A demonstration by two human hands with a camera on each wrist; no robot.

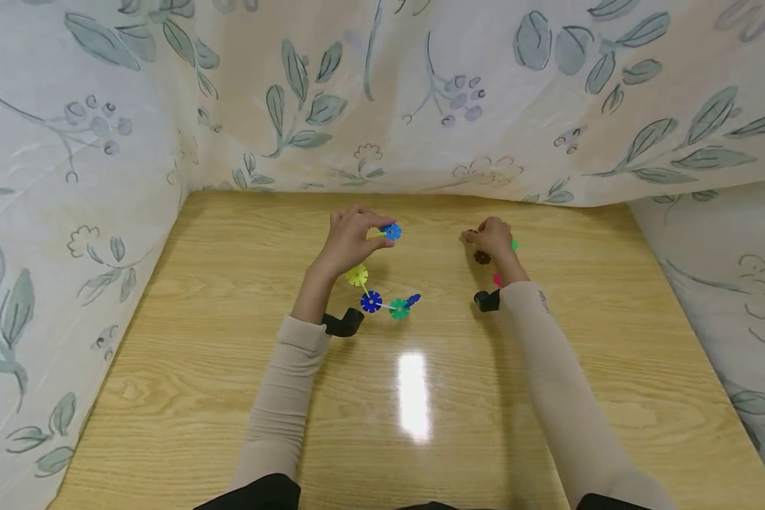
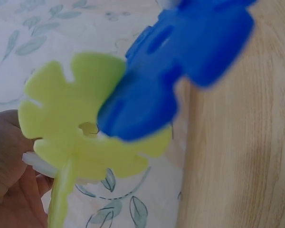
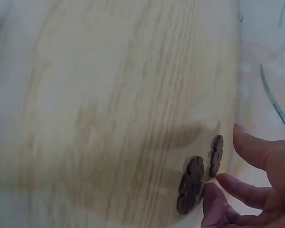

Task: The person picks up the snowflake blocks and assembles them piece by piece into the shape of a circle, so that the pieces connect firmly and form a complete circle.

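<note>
My left hand (image 1: 352,237) pinches a chain of notched flower-shaped plastic discs near its light blue disc (image 1: 392,231). Below the hand the chain runs through a yellow disc (image 1: 357,275), a dark blue disc (image 1: 371,302), a green disc (image 1: 399,309) and an edge-on dark blue disc (image 1: 414,300). The left wrist view has a yellow disc (image 2: 61,109) and a blue disc (image 2: 209,42) large and close. Two brown discs lie on the table by my right hand (image 3: 261,180): a nearer one (image 3: 191,185) and a farther one (image 3: 216,156). Its fingertips reach the farther disc, with the thumb spread apart.
A bright green disc (image 1: 514,244) and a pink disc (image 1: 497,280) show partly behind the right wrist. Black wrist cameras (image 1: 344,323) jut inward from both arms. Leaf-patterned cloth (image 1: 382,127) walls off the wooden table (image 1: 229,397) at the back and sides.
</note>
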